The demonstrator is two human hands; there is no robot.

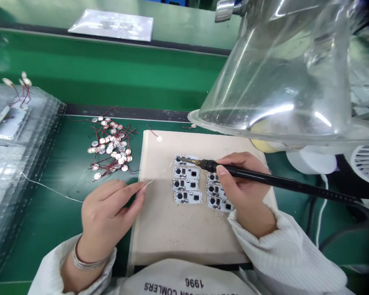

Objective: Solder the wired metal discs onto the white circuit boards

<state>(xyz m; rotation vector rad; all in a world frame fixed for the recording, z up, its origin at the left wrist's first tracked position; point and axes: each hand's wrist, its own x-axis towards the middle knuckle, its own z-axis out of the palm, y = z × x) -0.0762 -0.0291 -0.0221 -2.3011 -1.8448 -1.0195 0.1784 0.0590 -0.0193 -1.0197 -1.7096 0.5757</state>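
Left hand (110, 205): finger and thumb pinched on thin wire (156, 177) | Right hand (249, 180): closed round soldering iron (264, 176) | Circuit boards (187, 185) on mat (187, 239): four left, at least three right, partly hidden; iron tip at farthest left one | Clear plastic trays (6, 172), left: wired discs (26, 82) on top | Far left: disc heap (110, 148), uncountable

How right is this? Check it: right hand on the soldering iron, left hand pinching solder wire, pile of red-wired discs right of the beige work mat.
One thing is wrong: the head view shows the pile of red-wired discs left of the beige work mat, not right. The rest stands: the right hand is on the soldering iron and the left hand pinches solder wire.
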